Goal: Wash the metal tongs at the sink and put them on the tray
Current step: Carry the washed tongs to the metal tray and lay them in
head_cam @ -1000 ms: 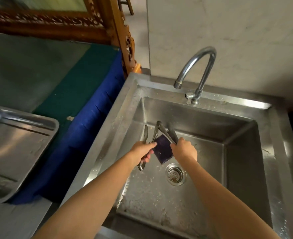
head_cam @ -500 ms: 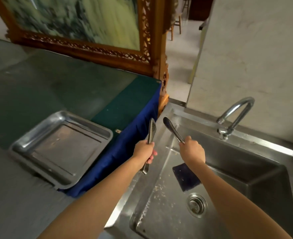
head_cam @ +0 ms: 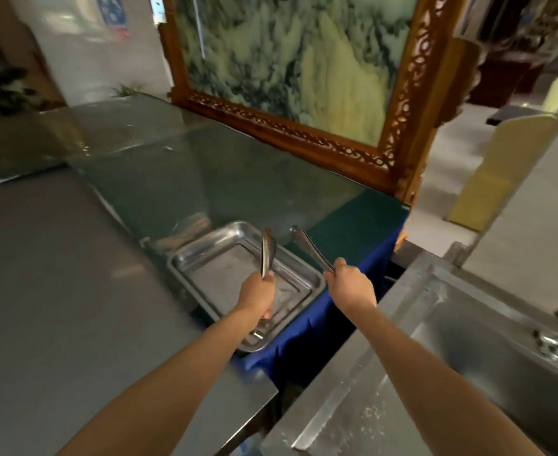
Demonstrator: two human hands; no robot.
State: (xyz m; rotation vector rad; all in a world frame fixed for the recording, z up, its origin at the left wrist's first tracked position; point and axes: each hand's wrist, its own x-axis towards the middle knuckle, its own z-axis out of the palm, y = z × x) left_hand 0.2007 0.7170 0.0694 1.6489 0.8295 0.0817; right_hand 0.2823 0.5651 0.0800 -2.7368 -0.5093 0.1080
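Note:
My left hand [head_cam: 258, 296] is closed around one pair of metal tongs [head_cam: 267, 251], whose tip points up and away over the steel tray [head_cam: 205, 255]. My right hand [head_cam: 350, 284] grips a second pair of metal tongs [head_cam: 310, 248] by the handle end, its tip angled up and left above the tray's right rim. The tray sits on the counter left of the sink [head_cam: 435, 350] and holds nothing that I can see. Both hands are out of the sink basin.
A blue cloth [head_cam: 346, 327] hangs between the tray's table and the sink. The faucet [head_cam: 557, 337] is at the far right edge. A carved wooden frame with a green panel [head_cam: 303, 70] stands behind the glass-topped table. A grey steel counter [head_cam: 57, 291] spreads to the left.
Both hands lifted the two tongs out of the sink and carried them left over the tray. The dark sponge stayed in the basin and is out of view now.

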